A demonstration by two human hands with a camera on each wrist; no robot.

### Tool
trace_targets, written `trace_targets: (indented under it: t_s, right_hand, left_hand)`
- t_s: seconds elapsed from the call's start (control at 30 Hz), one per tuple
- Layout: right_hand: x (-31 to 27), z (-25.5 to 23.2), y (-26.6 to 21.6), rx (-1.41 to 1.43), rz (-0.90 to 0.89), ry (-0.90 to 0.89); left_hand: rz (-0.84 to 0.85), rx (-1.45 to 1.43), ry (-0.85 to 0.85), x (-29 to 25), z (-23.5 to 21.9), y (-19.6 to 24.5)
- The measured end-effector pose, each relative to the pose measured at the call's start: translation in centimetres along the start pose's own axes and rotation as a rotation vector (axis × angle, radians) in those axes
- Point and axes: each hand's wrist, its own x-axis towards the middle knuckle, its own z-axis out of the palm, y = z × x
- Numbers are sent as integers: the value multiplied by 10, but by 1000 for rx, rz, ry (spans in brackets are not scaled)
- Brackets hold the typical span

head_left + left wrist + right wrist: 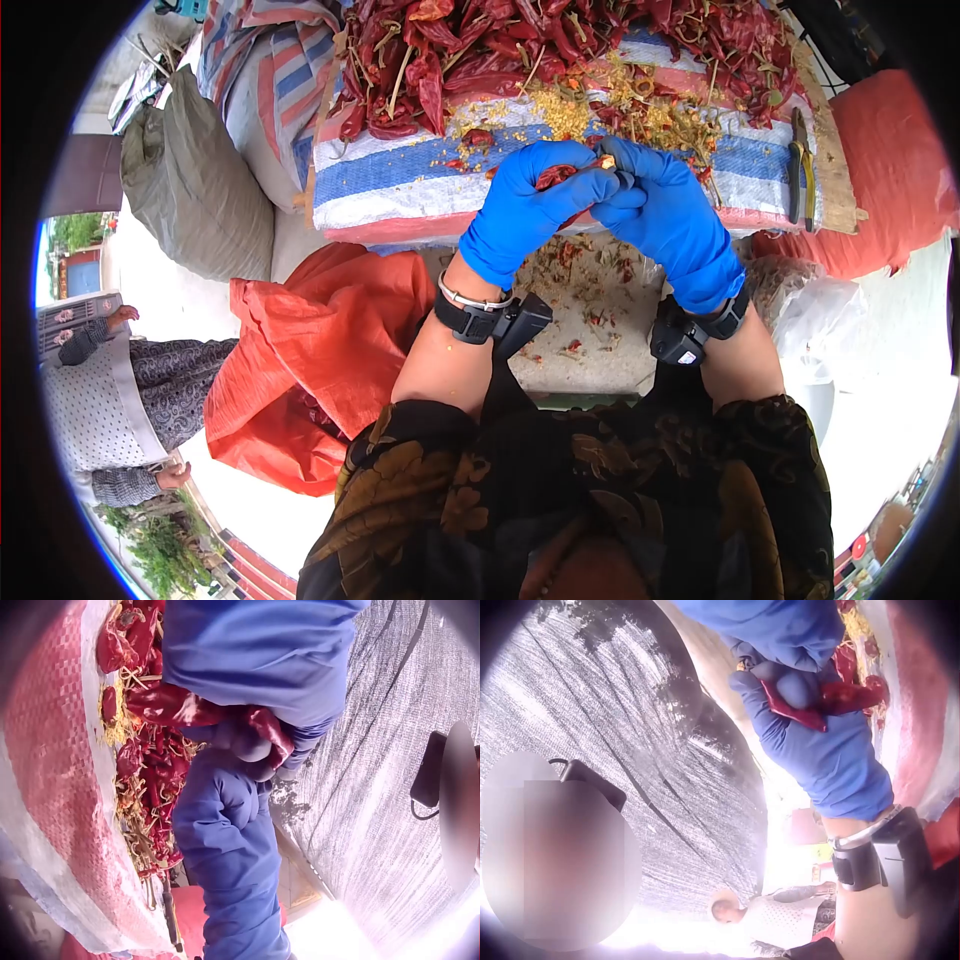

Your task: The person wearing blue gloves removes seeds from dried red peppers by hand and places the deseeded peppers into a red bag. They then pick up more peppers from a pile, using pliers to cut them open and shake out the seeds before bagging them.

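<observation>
Well left of the striped sheet (390, 165) we see a person (110, 410) in a pale dotted top over dark patterned cloth. Closer to the sheet's left end stands a bulging grey-green sack (200, 190). Below the sheet's left front corner we find an open orange bag (335, 330), with something dark red just showing in its mouth.

Across the far part of the sheet lies a heap of dried red peppers (430, 85), and yellow seeds (560, 112) are strewn in front of it. Above the sheet's near edge, the blue-gloved left hand (540, 200) is clamped on a single red pepper (555, 178), thumb and fingers curled around it. We see the blue-gloved right hand (670, 210) just beside it, its fingers bent and meeting the left fingertips at the pepper's pale end; whether they pinch that end we cannot tell. Under the sheet's near edge, red and pale scraps (575, 345) litter the ground.

At the sheet's right end lies a hand tool (796, 175) with yellow and black handles. Right of the sheet we see a full red sack (890, 170), and below that sack a clear plastic bag (820, 320).
</observation>
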Motion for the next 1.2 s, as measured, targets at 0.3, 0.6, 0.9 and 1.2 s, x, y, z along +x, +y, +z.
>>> trace_targets:
  t_s: [0.3, 0.6, 0.9, 1.2]
  right_hand:
    - [-8, -45, -81, -502, -455, 10]
    - [10, -50, -83, -2007, -1165, 614]
    - [41, 9, 21, -2326, -1024, 221]
    - [57, -5, 26, -2254, -864, 177]
  left_hand:
    - [-126, -226, -174, -15, -6, 38]
    - [16, -245, 474, 9, -40, 31]
    - [111, -457, 785, 9, -65, 12]
    - [-9, -221, 618, 10, -47, 15]
